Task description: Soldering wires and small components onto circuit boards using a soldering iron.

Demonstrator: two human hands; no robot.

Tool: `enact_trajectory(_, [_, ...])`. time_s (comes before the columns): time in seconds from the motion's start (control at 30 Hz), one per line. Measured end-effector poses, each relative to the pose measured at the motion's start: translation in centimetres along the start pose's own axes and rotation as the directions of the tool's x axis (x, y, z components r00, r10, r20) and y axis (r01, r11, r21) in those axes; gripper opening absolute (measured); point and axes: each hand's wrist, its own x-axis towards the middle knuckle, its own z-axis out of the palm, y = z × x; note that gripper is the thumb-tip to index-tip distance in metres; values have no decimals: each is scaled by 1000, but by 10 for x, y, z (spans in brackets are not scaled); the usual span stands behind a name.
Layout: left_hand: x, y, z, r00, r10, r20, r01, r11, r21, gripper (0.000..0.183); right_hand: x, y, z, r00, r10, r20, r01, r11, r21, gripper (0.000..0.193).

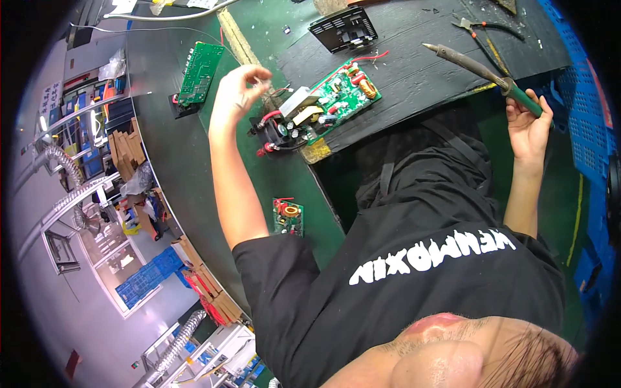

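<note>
In my right hand [529,126] is a soldering iron [472,65], gripped by its green handle, its dark shaft and tip pointing left above the bench. My left hand [236,94] is raised with thumb and fingers pinched together. A thin grey wire, apparently solder wire [187,29], runs to that hand from the far left. Just right of it lies a green circuit board [339,100] with coils, capacitors, a metal heat sink and red leads. A black part with thick red leads [275,129] adjoins the board's left end. The iron's tip is apart from the board.
A black slotted cover [343,29] stands behind the board. Red-handled cutters [482,42] lie at the far right. Another green board [202,71] sits left of my left hand, and a smaller one [288,220] lies near my left elbow. Blue crates [585,97] stand at right.
</note>
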Motion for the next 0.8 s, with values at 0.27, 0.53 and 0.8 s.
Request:
enact_trajectory(0.27, [-10, -28, 25, 993, -60, 103, 76, 984, -164, 21, -13, 11, 12, 1000, 13, 2, -14, 999, 32, 30])
enact_trajectory(0.53, [1, -36, 26, 991, 63, 122, -92, 964, 251, 17, -22, 16, 4, 998, -29, 62, 25, 998, 55, 30])
enact_trajectory(0.8, [-32, 59, 28, 803, -185, -567, -93, 900, -425, 8, -9, 20, -6, 972, -108, 208, 97, 993, 60, 34])
